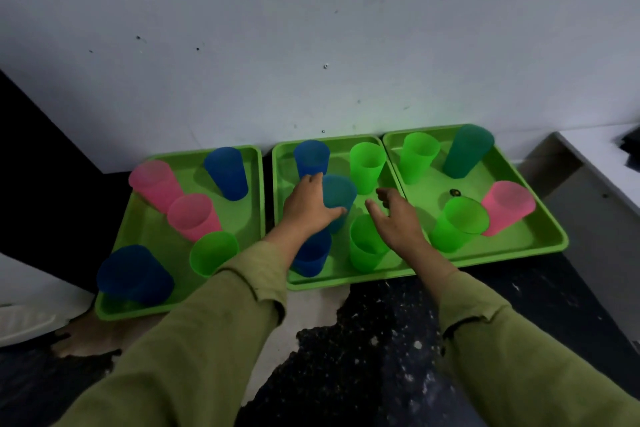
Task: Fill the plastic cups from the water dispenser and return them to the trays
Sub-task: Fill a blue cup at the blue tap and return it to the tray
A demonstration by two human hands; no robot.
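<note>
Three green trays sit side by side against a white wall: a left tray (pixel 256 191), a middle tray (pixel 346 282) and a right tray (pixel 540 239). Each carries several upright plastic cups in pink, blue, teal and green. My left hand (pixel 308 206) is wrapped around a teal cup (pixel 341 194) in the centre of the middle tray. My right hand (pixel 394 218) hovers with fingers spread over the same tray, between a far green cup (pixel 367 163) and a near green cup (pixel 363 250). A blue cup (pixel 311 255) is partly hidden under my left wrist. No water dispenser is visible.
The trays rest on a dark speckled counter (pixel 381 340) with a worn pale patch near its front. A white ledge (pixel 595 156) stands at the right, a white object (pixel 27 319) at the lower left. A small dark item (pixel 454 191) lies in the right tray.
</note>
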